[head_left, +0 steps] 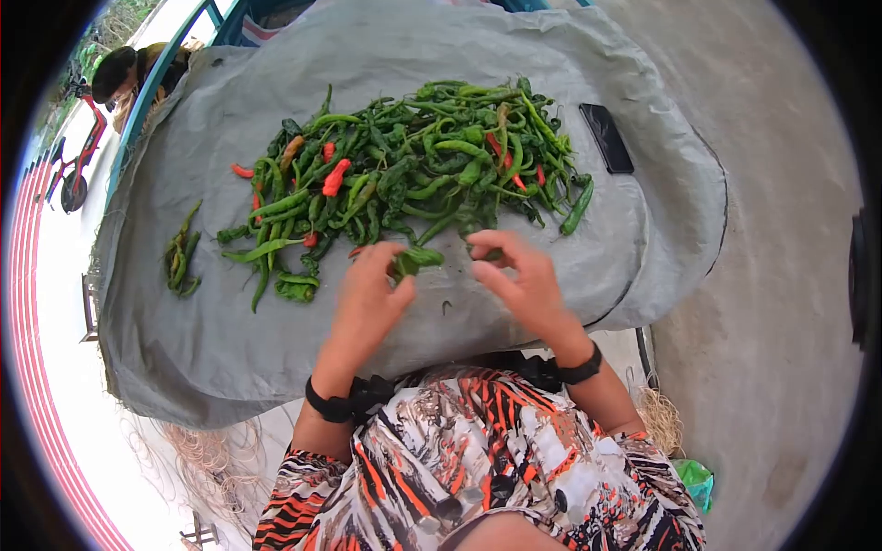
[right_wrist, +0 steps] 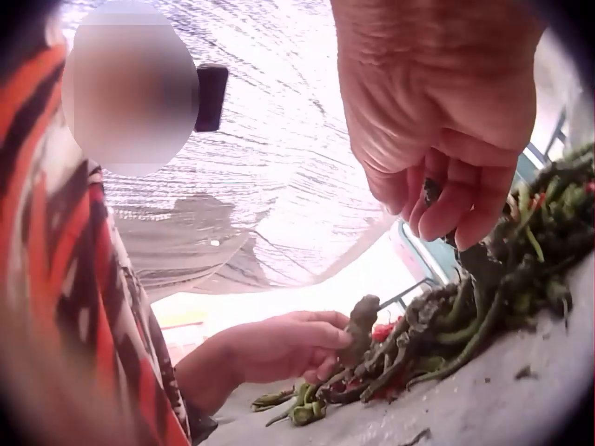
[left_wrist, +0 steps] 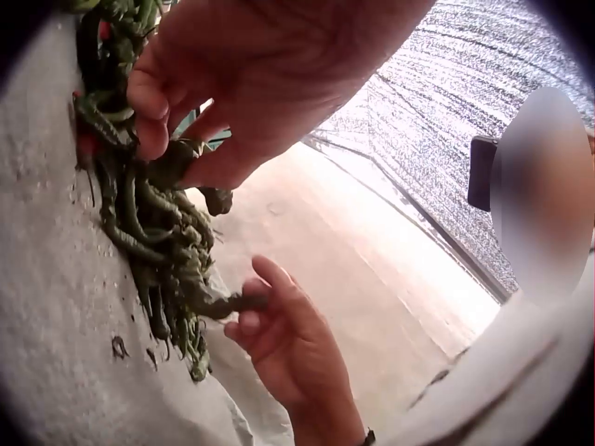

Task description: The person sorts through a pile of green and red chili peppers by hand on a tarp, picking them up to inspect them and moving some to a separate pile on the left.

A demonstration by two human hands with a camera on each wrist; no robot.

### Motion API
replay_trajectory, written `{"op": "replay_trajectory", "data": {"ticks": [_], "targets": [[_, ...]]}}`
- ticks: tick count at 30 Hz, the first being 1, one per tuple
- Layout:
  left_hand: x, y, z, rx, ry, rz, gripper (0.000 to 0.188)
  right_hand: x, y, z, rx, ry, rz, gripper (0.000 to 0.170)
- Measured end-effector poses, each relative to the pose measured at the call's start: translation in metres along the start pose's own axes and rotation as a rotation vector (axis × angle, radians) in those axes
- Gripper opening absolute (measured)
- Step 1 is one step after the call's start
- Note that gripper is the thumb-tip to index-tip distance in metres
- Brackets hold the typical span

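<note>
A broad pile of green chili peppers point(head_left: 441, 151), with a few red ones, spreads over a grey cloth point(head_left: 634, 266). At its near edge my left hand point(head_left: 363, 298) grips a green pepper point(head_left: 421, 258), whose blunt end sticks out past the thumb in the right wrist view. Just to the right, my right hand point(head_left: 528, 285) pinches another dark green pepper point(right_wrist: 479, 265) between thumb and fingers. That one hangs from the fingertips, overlapping the pile. Between and below the hands lies a small curled stem point(head_left: 446, 308).
A small separate group of peppers point(head_left: 181, 253) lies left of the pile. A black phone point(head_left: 606, 138) rests on the cloth at the right. Beyond the cloth are another person point(head_left: 138, 78), a red bicycle point(head_left: 83, 147) and a green bag point(head_left: 695, 482) on the floor.
</note>
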State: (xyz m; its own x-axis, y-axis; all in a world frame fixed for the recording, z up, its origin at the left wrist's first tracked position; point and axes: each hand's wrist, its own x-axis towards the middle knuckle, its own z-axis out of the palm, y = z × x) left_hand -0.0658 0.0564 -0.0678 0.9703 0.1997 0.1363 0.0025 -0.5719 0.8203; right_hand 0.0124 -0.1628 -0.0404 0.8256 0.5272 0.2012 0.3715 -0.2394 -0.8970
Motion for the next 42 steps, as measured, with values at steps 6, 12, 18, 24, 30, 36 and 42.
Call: {"op": "replay_trajectory", "data": {"ticks": [6,12,18,24,30,36,42], "targets": [[0.013,0.006,-0.038,0.171,0.554,-0.036,0.046,0.019,-0.027,-0.029,-0.028,-0.004,-0.118,0.021],[0.021,0.026,0.001,-0.064,0.473,-0.008,0.034,0.056,-0.027,-0.021,-0.234,0.150,-0.478,0.040],[0.032,0.007,0.048,0.256,0.031,0.139,0.031,0.036,0.060,-0.098,-0.765,0.357,0.223,0.059],[0.038,0.005,0.065,0.430,-0.060,0.015,0.033,0.033,0.081,-0.100,-0.842,0.328,0.466,0.068],[0.024,0.012,0.036,0.160,-0.167,0.083,0.039,0.017,0.104,-0.114,-0.472,0.452,0.403,0.066],[0.011,0.031,-0.026,-0.122,-0.147,0.057,0.046,0.014,0.040,-0.098,-0.120,0.389,0.271,0.064],[0.001,0.026,-0.068,-0.028,0.122,-0.091,0.043,0.063,-0.009,-0.031,-0.080,0.171,-0.148,0.052]]}}
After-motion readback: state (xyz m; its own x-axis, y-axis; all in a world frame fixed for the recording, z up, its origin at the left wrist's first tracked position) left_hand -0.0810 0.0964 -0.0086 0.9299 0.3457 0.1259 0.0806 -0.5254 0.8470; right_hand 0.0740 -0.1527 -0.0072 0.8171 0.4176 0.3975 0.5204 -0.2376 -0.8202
